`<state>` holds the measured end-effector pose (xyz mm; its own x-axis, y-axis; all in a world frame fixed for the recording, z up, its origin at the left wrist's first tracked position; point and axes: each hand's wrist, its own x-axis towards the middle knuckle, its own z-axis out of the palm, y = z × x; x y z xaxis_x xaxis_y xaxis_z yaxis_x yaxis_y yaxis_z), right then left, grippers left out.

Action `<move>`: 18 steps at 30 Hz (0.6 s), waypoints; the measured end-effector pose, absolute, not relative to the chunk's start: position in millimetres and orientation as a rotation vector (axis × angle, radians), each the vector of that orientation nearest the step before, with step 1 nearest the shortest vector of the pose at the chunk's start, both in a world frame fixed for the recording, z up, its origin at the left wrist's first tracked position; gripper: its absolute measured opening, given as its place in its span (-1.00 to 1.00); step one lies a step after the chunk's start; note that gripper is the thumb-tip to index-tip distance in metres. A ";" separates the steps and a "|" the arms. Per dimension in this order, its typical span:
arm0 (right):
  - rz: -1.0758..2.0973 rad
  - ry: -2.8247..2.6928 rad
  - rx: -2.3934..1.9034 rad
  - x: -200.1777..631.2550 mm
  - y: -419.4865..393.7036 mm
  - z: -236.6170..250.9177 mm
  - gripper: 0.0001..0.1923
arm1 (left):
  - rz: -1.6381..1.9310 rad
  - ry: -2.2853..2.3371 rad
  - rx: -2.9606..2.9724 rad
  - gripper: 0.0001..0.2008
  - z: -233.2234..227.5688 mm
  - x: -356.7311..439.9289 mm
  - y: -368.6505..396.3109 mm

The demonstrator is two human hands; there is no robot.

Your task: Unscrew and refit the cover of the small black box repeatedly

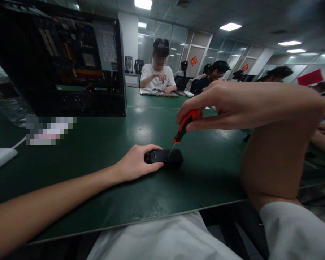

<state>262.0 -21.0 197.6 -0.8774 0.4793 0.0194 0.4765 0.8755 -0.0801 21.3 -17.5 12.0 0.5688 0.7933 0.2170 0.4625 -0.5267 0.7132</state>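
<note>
On the green table, a small black box-shaped device (173,159) lies flat. My left hand (138,162) grips its left end, thumb along the near side and fingers along the far side. Above it, my right hand (206,108) is closed around the red and black handle of a screwdriver (184,126). The screwdriver slants down to the left, and its thin shaft meets the top of the device near the middle. Whether the tip sits in a screw is too small to tell.
An open computer case (78,68) with a circuit board inside stands at the back left. Beside it are a plastic bottle (11,97) and a white object (0,159). Across the green table (97,206), a person (158,74) works with a tool; others sit to the right.
</note>
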 end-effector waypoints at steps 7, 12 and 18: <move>0.227 -2.986 -0.785 259.4 -18.2 196.5 -0.77 | 0.707 0.965 2.196 -0.57 13.2 21.3 -18.5; 0.250 -2.964 -0.787 256.2 -19.8 194.6 -0.76 | 0.689 0.960 2.183 -0.39 11.4 18.0 -17.0; 0.074 -3.046 -0.635 255.6 -21.9 189.5 -0.80 | 0.677 0.927 2.127 -0.47 15.0 18.5 -16.2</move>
